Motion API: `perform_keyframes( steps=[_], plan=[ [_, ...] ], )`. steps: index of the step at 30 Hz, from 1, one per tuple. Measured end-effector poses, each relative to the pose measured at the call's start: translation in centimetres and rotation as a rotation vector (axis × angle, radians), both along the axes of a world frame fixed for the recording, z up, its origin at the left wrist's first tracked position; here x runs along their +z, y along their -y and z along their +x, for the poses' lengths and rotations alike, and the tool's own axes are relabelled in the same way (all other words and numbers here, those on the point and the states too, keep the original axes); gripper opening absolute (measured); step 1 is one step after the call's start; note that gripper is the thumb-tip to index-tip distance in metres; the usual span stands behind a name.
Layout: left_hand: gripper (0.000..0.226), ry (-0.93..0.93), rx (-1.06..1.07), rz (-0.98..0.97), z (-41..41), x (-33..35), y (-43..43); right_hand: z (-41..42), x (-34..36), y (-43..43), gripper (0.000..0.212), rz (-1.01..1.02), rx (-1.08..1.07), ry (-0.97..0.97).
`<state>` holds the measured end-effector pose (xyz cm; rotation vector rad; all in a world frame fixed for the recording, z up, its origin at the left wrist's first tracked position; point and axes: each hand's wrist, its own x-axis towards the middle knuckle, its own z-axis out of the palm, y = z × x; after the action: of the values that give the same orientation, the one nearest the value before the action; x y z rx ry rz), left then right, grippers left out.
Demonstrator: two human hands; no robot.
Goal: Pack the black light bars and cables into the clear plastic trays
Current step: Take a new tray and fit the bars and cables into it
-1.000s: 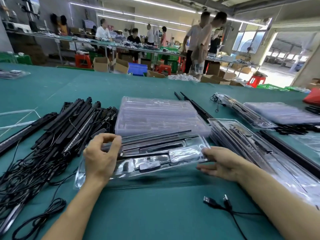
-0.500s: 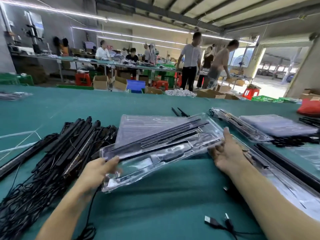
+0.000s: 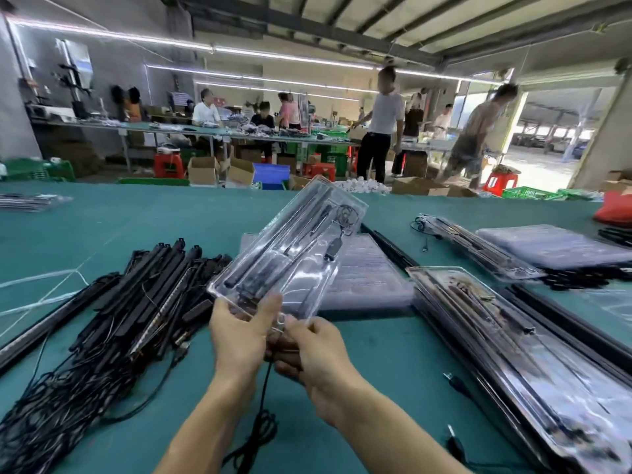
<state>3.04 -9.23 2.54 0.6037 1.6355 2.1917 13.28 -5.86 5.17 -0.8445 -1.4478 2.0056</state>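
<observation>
Head view shows my left grip (image 3: 239, 340) curled round the near end of a clear plastic tray (image 3: 290, 254), thumb on top. My right grip (image 3: 318, 357) pinches the same near edge just beside it. The tray is lifted off the green counter (image 3: 376, 388) and tilted, its far end raised toward 1 o'clock. Long black light bars (image 3: 273, 265) and a coiled black cable (image 3: 345, 213) lie in its moulded slots.

Behind the tray at 12 o'clock sits a flat stack of empty clear trays (image 3: 369, 278), partly hidden by it. At 9 o'clock a heap of loose black bars with tangled cables (image 3: 130, 302) lies near my left wrist. At 3 o'clock a slanting row of packed clear trays (image 3: 513, 354) runs down toward 5 o'clock. More packed trays (image 3: 478, 248) and another clear stack (image 3: 554, 246) lie at 2 o'clock. A thin black lead (image 3: 263, 422) hangs below my grips to the counter at 6 o'clock. Two loose black plugs (image 3: 455, 381) rest at 4 o'clock.
</observation>
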Motion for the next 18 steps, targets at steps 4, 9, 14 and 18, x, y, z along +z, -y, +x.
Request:
perform_keyframes(
  steps=[4,9,14,18],
  plan=[
    [0.053,0.041,-0.155,0.016,0.0,0.6,0.5,1.2,-0.3,-1.8,0.018,0.044,-0.115,-0.028],
    [0.034,0.227,-0.32,-0.121,-1.7,0.5,1.1,4.2,-1.2,-4.7,0.018,0.225,-0.125,0.115],
    [0.022,0.049,-0.344,-0.213,-0.7,-1.6,0.2,6.0,-1.4,-5.1,0.011,0.595,-0.072,0.536],
    [0.018,-0.015,-0.197,-0.162,1.1,-2.3,-1.0,5.6,-0.6,-1.8,0.015,1.185,-0.43,0.396]
  ],
)
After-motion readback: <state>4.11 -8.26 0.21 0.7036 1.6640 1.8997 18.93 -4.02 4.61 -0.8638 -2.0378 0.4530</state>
